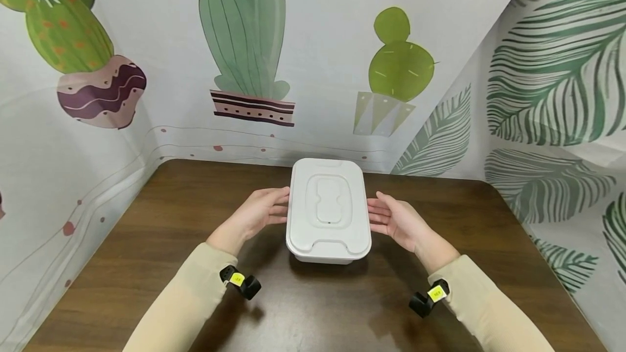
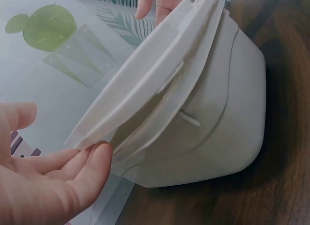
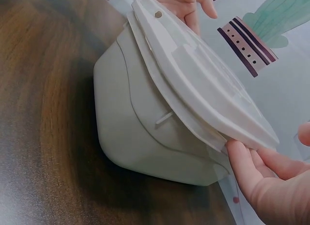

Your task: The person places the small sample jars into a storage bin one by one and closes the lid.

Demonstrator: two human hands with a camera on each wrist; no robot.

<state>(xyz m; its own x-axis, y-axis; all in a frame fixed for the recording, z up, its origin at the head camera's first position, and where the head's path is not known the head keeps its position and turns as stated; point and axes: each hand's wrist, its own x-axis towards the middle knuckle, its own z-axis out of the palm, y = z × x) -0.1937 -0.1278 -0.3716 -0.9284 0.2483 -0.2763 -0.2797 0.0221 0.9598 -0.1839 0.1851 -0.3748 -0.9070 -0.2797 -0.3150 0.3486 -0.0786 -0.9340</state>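
A white box (image 1: pixel 329 216) with its lid (image 1: pixel 327 202) shut sits mid-table (image 1: pixel 146 243), at twelve o'clock from the person. The left hand (image 1: pixel 259 213) at nine o'clock and the right hand (image 1: pixel 396 220) at three flank it, straight fingers touching the lid's rim. This looks like the start of a lift or opening; next, both hands would need a firm, even hold.

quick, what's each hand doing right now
Left hand: open, straight fingertips touching the left edge of the box lid.
Right hand: open, fingertips touching the lid's right edge.
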